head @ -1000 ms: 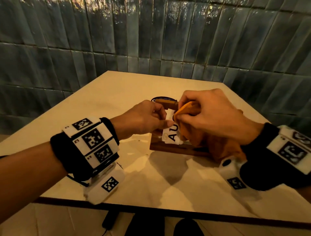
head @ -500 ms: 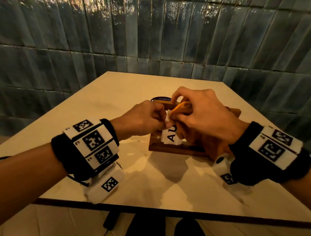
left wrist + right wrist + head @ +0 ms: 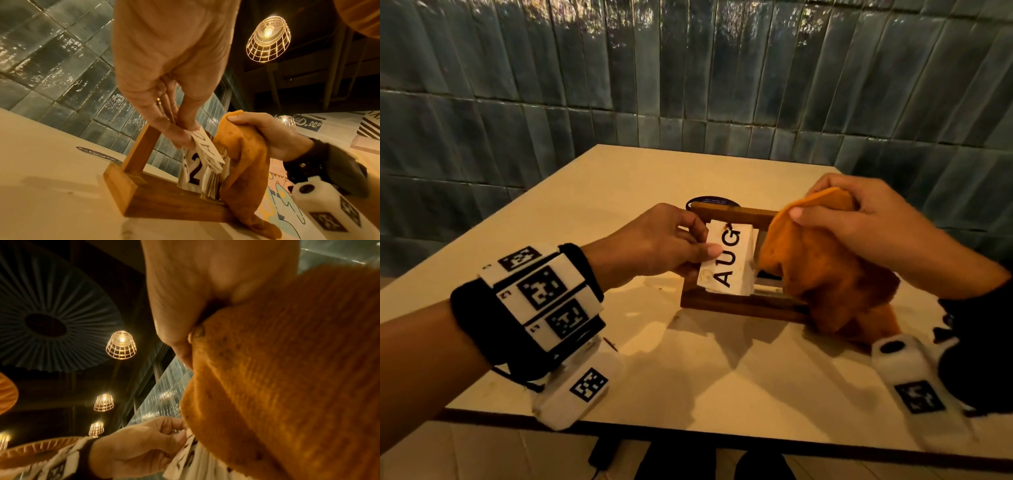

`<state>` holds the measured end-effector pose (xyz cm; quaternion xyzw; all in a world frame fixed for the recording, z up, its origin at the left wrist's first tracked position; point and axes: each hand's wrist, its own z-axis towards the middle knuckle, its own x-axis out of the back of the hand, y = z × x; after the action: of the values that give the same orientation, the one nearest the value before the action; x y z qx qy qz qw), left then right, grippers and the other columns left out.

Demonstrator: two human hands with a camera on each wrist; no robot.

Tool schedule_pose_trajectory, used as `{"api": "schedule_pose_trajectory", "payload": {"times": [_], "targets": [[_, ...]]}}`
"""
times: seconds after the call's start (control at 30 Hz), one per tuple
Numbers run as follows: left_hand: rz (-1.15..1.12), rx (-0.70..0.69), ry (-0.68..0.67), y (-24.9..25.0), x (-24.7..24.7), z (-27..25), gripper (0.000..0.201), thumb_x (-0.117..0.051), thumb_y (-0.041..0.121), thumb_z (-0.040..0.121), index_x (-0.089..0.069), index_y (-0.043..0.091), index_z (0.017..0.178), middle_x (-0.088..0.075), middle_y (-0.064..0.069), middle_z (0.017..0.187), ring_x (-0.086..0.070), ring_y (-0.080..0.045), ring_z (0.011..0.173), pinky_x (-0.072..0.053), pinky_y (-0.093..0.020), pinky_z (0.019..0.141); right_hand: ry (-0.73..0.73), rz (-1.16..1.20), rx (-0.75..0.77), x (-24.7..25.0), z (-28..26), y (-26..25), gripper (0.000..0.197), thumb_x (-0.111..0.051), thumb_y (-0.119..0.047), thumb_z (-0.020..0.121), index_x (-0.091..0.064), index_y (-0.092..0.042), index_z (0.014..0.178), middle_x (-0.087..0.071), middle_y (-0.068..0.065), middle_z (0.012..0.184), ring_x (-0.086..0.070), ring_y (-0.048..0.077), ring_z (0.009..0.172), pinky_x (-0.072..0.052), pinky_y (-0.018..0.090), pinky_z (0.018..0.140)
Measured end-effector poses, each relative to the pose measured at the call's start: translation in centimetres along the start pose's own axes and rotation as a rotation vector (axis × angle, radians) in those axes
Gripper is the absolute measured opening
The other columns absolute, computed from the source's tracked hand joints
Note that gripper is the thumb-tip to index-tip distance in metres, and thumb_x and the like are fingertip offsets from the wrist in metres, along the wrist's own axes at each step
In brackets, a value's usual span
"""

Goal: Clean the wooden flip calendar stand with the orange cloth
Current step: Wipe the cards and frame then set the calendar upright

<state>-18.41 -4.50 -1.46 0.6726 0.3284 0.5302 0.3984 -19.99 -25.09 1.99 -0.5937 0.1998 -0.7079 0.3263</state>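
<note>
The wooden flip calendar stand point(image 3: 736, 303) point(image 3: 131, 186) sits mid-table with its white cards point(image 3: 727, 262) point(image 3: 207, 151) point(image 3: 185, 464) hanging inside the frame. My left hand point(image 3: 674, 240) point(image 3: 180, 129) point(image 3: 144, 443) pinches the lifted stack of "AUG" cards at their left edge, baring a "2" card behind. My right hand point(image 3: 859, 219) point(image 3: 263, 128) point(image 3: 185, 305) grips the orange cloth point(image 3: 825, 270) point(image 3: 242, 162) point(image 3: 287, 386) over the right end of the top bar. The cloth drapes down over the stand's right post, which is hidden.
The beige table point(image 3: 619, 359) stands in a corner of dark tiled wall point(image 3: 619, 85). A dark round coaster or sticker point(image 3: 709, 202) point(image 3: 96, 154) lies just behind the stand. Wire-cage lamps point(image 3: 267, 39) hang overhead.
My right hand has slid the cloth from the left part of the top bar to its right end. The "AUG" cards, once half covered, are now fully bared in my left hand.
</note>
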Motion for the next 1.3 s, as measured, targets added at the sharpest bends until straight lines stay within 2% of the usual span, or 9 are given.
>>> {"api": "schedule_pose_trajectory", "payload": {"times": [0.17, 0.3, 0.43, 0.57, 0.7, 0.8, 0.9, 1.03, 1.3], "targets": [[0.071, -0.005, 0.006, 0.2, 0.2, -0.4, 0.011, -0.065, 0.020, 0.080, -0.059, 0.016, 0.089, -0.067, 0.006, 0.076, -0.066, -0.004, 0.054, -0.050, -0.015, 0.047, -0.218, 0.593, -0.319, 1.1, -1.0, 0.0, 0.033, -0.046, -0.020, 0.082, -0.065, -0.022, 0.056, -0.073, 0.000, 0.091, -0.065, 0.027, 0.087, -0.050, 0.038, 0.080], [0.133, -0.014, 0.009, 0.5, 0.4, -0.4, 0.014, -0.066, 0.022, 0.078, -0.060, 0.017, 0.090, -0.067, 0.005, 0.076, -0.066, -0.008, 0.059, -0.054, -0.016, 0.052, -0.239, 0.812, -0.334, 1.2, -0.9, -0.1, 0.020, -0.054, -0.019, 0.074, -0.062, -0.015, 0.057, -0.071, 0.004, 0.076, -0.068, 0.022, 0.066, -0.057, 0.036, 0.065], [0.161, -0.055, 0.019, 0.5, 0.5, -0.4, 0.014, -0.066, 0.021, 0.077, -0.057, 0.024, 0.087, -0.063, 0.012, 0.070, -0.065, -0.007, 0.058, -0.054, -0.016, 0.050, -0.235, 0.683, -0.320, 0.1, -1.0, -0.1, 0.021, -0.066, -0.037, 0.062, -0.064, -0.015, 0.063, -0.063, 0.007, 0.068, -0.062, 0.021, 0.063, -0.053, 0.028, 0.058], [0.173, -0.109, 0.030, 0.4, 0.8, -0.1, 0.016, -0.068, 0.025, 0.074, -0.057, 0.029, 0.085, -0.065, 0.017, 0.056, -0.066, -0.001, 0.056, -0.052, -0.015, 0.047, -0.137, 0.432, -0.268, -1.6, -1.4, 0.1, 0.027, -0.069, -0.041, 0.057, -0.066, -0.028, 0.081, -0.068, -0.002, 0.084, -0.063, 0.022, 0.082, -0.052, 0.037, 0.072], [0.165, -0.108, 0.009, 0.5, 1.3, 0.1, 0.012, -0.065, 0.029, 0.074, -0.059, 0.030, 0.085, -0.067, 0.017, 0.059, -0.068, -0.003, 0.061, -0.055, -0.018, 0.049, -0.126, 0.040, 0.057, -2.4, -2.8, -0.4, 0.021, -0.058, -0.053, 0.068, -0.060, -0.050, 0.088, -0.064, -0.025, 0.082, -0.060, 0.000, 0.081, -0.046, 0.011, 0.054], [0.159, -0.105, -0.018, 0.6, 1.3, 0.2, 0.009, -0.064, 0.028, 0.077, -0.059, 0.032, 0.083, -0.067, 0.020, 0.058, -0.067, -0.001, 0.063, -0.053, -0.016, 0.048, -0.168, -0.249, 0.249, -2.8, -2.8, -1.6, 0.028, -0.050, -0.049, 0.072, -0.053, -0.059, 0.098, -0.055, -0.032, 0.085, -0.054, -0.005, 0.079, -0.043, 0.006, 0.056], [0.148, -0.104, -0.051, 0.7, 1.2, 0.2, 0.007, -0.063, 0.027, 0.077, -0.060, 0.030, 0.082, -0.068, 0.018, 0.060, -0.067, 0.000, 0.062, -0.052, -0.013, 0.048, -0.160, -0.601, 0.467, -3.6, -1.4, -2.2, 0.034, -0.050, -0.037, 0.091, -0.047, -0.050, 0.121, -0.044, -0.016, 0.098, -0.035, -0.004, 0.070, -0.031, 0.005, 0.053], [0.104, -0.085, -0.085, 0.7, 1.3, 0.2, 0.007, -0.063, 0.022, 0.078, -0.061, 0.024, 0.084, -0.072, 0.011, 0.067, -0.069, -0.005, 0.064, -0.054, -0.015, 0.052, -0.256, -0.782, 0.351, -4.3, -0.7, -2.3, 0.046, -0.034, -0.041, 0.095, -0.019, -0.047, 0.139, -0.017, -0.011, 0.100, -0.032, 0.001, 0.077, -0.040, 0.012, 0.070], [0.119, -0.087, -0.068, 0.9, 1.3, 0.4, 0.009, -0.065, 0.023, 0.077, -0.060, 0.026, 0.083, -0.073, 0.007, 0.072, -0.070, -0.008, 0.067, -0.058, -0.022, 0.060, -0.303, -0.847, 0.328, -3.8, -0.9, -2.8, 0.045, -0.031, -0.043, 0.095, -0.021, -0.046, 0.139, -0.019, -0.011, 0.099, -0.033, 0.003, 0.078, -0.039, 0.013, 0.071]]}}
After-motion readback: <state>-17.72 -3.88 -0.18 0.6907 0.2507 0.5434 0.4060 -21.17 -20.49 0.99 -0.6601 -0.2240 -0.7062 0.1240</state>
